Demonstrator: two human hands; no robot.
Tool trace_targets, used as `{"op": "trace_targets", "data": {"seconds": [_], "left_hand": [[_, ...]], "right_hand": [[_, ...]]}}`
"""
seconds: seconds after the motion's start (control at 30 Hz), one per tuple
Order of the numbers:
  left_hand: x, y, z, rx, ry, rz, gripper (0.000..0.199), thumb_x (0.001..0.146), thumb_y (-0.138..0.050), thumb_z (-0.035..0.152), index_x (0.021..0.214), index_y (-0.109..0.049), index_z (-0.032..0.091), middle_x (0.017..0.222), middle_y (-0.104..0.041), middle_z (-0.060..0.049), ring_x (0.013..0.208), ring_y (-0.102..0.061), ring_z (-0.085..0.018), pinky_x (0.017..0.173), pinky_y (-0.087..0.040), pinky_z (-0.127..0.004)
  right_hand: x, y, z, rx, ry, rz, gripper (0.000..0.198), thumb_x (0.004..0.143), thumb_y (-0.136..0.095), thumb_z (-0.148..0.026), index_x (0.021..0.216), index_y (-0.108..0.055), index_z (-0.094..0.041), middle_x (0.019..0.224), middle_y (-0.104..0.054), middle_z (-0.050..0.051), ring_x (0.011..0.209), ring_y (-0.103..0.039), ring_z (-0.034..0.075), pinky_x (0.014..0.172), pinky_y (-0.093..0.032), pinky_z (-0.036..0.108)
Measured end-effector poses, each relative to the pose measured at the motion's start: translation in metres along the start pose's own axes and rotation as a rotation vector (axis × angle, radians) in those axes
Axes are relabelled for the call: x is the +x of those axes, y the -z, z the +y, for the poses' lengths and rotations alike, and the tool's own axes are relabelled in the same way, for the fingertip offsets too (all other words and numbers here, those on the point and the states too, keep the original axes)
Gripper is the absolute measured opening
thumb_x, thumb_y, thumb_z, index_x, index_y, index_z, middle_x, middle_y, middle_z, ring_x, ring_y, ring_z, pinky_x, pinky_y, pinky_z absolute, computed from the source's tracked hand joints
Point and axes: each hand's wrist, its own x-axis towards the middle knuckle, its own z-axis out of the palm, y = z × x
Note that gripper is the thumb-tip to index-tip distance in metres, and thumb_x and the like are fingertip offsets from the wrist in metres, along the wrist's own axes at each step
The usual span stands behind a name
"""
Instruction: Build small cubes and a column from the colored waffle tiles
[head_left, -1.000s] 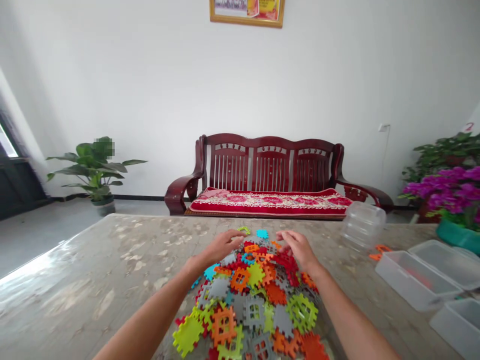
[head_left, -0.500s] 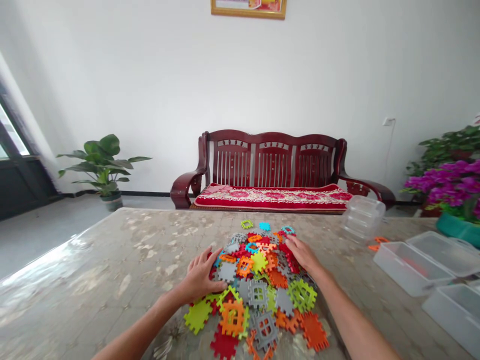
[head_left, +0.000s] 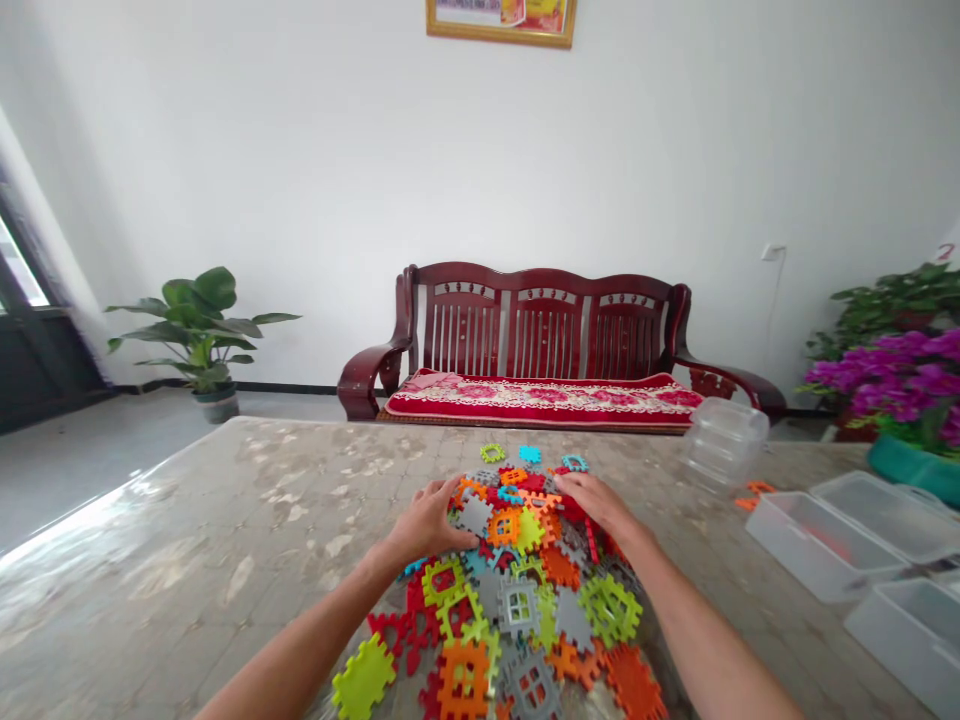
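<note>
A heap of interlocking plastic building pieces with toothed edges, in red, orange, lime, grey and blue, spreads over the middle of the table. My left hand (head_left: pixel 435 521) rests against the heap's left side, thumb apart from the curved fingers, touching pieces near a plain grey piece (head_left: pixel 476 515). On the far right side, my right hand (head_left: pixel 598 503) lies with fingers stretched over red pieces, its fingertips close to an orange piece (head_left: pixel 540 500). Nearer me are a grey window piece (head_left: pixel 519 606), an orange window piece (head_left: pixel 463 680) and a lime piece (head_left: pixel 364 678).
Beyond the heap lie a lime ring piece (head_left: pixel 493 453), a blue piece (head_left: pixel 529 454) and a blue ring piece (head_left: pixel 575 463). At right stand clear plastic boxes (head_left: pixel 817 575), stacked clear containers (head_left: pixel 726 445) and a flower pot (head_left: pixel 911 468). A wooden bench (head_left: pixel 544 320) stands behind the table (head_left: pixel 187 540).
My left hand has moved right and slightly away, pushing against the heap. My right hand has shifted a little left. Pieces at the near left have spread, the lime one sliding toward me.
</note>
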Motion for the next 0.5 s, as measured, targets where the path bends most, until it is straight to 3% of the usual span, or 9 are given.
{"op": "trace_targets", "data": {"seconds": [0.13, 0.3, 0.5], "left_hand": [[0.003, 0.004, -0.008, -0.072, 0.040, -0.006, 0.111, 0.056, -0.080, 0.053, 0.151, -0.034, 0.020, 0.139, -0.050, -0.017, 0.125, -0.050, -0.038, 0.105, -0.039, -0.046], [0.008, 0.008, -0.011, -0.158, 0.117, -0.093, 0.121, 0.049, -0.084, 0.045, 0.153, -0.029, 0.018, 0.140, -0.048, -0.019, 0.121, -0.054, -0.037, 0.102, -0.043, -0.044], [0.011, 0.014, 0.002, -0.287, 0.221, -0.051, 0.111, 0.049, -0.084, 0.033, 0.148, -0.038, 0.015, 0.139, -0.049, -0.019, 0.121, -0.054, -0.036, 0.098, -0.047, -0.042]], "right_hand": [[0.004, 0.002, 0.004, 0.198, 0.057, -0.105, 0.053, 0.075, -0.060, -0.067, 0.096, -0.075, -0.021, 0.099, -0.074, 0.004, 0.100, -0.064, 0.028, 0.094, -0.046, 0.040], [-0.002, 0.009, 0.005, 0.371, 0.018, -0.221, 0.053, 0.071, -0.070, -0.060, 0.105, -0.073, -0.021, 0.116, -0.071, 0.006, 0.116, -0.060, 0.029, 0.106, -0.039, 0.041], [-0.011, 0.008, 0.000, 0.488, -0.099, -0.207, 0.062, 0.064, -0.077, -0.057, 0.114, -0.069, -0.022, 0.127, -0.066, 0.007, 0.121, -0.058, 0.030, 0.107, -0.039, 0.044]]}}
